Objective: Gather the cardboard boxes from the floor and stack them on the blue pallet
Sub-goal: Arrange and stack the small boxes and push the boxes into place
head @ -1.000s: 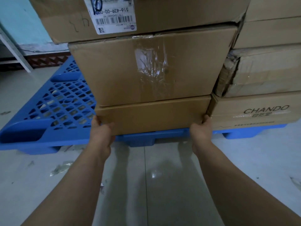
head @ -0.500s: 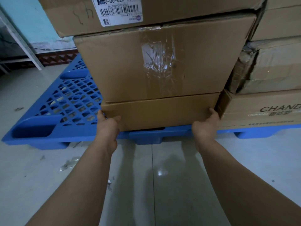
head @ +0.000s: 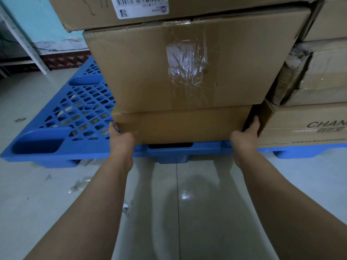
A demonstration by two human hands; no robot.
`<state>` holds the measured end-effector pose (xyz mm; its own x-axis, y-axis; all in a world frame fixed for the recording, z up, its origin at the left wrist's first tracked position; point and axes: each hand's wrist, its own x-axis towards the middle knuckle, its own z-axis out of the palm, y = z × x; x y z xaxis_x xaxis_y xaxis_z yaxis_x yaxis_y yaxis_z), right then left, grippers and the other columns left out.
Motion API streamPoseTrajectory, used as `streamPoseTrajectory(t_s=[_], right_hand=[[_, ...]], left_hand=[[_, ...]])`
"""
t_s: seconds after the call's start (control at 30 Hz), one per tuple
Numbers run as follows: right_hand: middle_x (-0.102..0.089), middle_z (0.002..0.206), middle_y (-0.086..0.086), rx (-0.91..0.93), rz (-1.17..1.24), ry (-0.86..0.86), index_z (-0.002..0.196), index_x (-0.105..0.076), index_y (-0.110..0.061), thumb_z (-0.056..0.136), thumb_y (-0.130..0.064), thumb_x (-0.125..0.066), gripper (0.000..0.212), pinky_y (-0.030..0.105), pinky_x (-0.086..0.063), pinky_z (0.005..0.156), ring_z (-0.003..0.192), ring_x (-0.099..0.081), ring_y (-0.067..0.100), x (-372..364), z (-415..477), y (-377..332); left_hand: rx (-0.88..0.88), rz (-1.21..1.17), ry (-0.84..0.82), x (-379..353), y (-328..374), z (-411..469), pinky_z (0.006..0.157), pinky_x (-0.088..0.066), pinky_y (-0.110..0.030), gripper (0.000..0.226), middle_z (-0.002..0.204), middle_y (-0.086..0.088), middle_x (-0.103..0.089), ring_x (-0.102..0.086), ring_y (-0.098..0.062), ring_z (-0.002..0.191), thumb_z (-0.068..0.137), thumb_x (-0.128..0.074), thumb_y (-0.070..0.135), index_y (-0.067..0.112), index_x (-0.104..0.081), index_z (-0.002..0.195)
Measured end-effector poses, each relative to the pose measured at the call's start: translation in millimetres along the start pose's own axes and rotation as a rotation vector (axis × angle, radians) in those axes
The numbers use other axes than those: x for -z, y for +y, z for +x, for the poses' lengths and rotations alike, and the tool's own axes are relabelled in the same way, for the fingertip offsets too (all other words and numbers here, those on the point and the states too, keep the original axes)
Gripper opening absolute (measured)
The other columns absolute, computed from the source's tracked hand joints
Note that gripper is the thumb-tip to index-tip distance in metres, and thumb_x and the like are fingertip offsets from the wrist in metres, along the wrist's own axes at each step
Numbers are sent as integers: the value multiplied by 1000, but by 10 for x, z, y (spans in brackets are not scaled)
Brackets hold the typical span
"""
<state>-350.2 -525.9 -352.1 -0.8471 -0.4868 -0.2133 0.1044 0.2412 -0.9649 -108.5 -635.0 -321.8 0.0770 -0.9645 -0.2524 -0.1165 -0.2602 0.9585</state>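
Observation:
A flat brown bottom box (head: 184, 124) lies on the front edge of the blue pallet (head: 62, 113). My left hand (head: 121, 140) grips its lower left corner and my right hand (head: 244, 138) grips its lower right corner. On it rests a larger taped box (head: 187, 61), and above that a box with a barcode label (head: 142, 6), cut off by the top of the view. To the right stands a second stack with a printed box (head: 308, 126) at the bottom and a crumpled box (head: 309, 76) above it.
The pallet's left half is open blue grid. A white metal shelf leg (head: 24, 40) stands against the turquoise wall at the left. Plastic scraps (head: 78, 184) lie on the glossy tiled floor (head: 197, 203) in front of the pallet.
The stack has shifted further back onto the pallet, and both hands went with it, keeping hold of the bottom box's corners. The view has come closer.

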Motion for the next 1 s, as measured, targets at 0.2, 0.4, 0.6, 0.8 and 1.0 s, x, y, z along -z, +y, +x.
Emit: streamPoseTrajectory(t_s=[0.2, 0.4, 0.6, 0.8, 1.0], right_hand=[[-45, 144, 2, -3, -50, -59, 151, -24, -25, 82, 5, -40, 77, 41, -38, 111, 130, -45, 23, 83, 38, -34], [-51, 137, 3, 20, -92, 30, 147, -29, -24, 78, -1, -46, 75, 41, -43, 104, 122, -51, 27, 166, -54, -14], [-43, 145, 5, 18, -134, 62, 150, -25, -22, 77, -2, -49, 79, 44, -40, 107, 130, -45, 30, 172, -151, -44], [-40, 145, 12, -32, -34, 178, 147, -25, -11, 80, 0, -53, 73, 39, -39, 105, 128, -45, 33, 109, -256, -69], [-52, 132, 6, 344, -88, 404, 132, -51, -15, 80, 1, -49, 55, 29, -40, 102, 120, -52, 23, 170, -310, -554]], left_hand=[[0, 14, 14, 63, -54, 102, 81, -38, -32, 63, 140, 4, -43, -45, -17, 104, 92, -42, -5, 27, -30, 145], [3, -5, 39, -85, -121, 8, 87, -39, -30, 65, 142, 2, -42, -47, -19, 114, 90, -44, -6, 27, -29, 145], [-7, 5, 134, -106, -150, -86, 79, -42, -34, 61, 126, -2, -52, -52, -21, 98, 87, -44, -5, 25, -35, 139], [3, 7, 126, -109, -103, -155, 78, -43, -33, 64, 126, -3, -52, -52, -21, 97, 88, -44, -5, 24, -33, 144], [-127, 11, 137, -61, 369, -119, 105, -39, -37, 75, 159, 1, -26, -39, -18, 133, 93, -48, 5, 27, -13, 155]])
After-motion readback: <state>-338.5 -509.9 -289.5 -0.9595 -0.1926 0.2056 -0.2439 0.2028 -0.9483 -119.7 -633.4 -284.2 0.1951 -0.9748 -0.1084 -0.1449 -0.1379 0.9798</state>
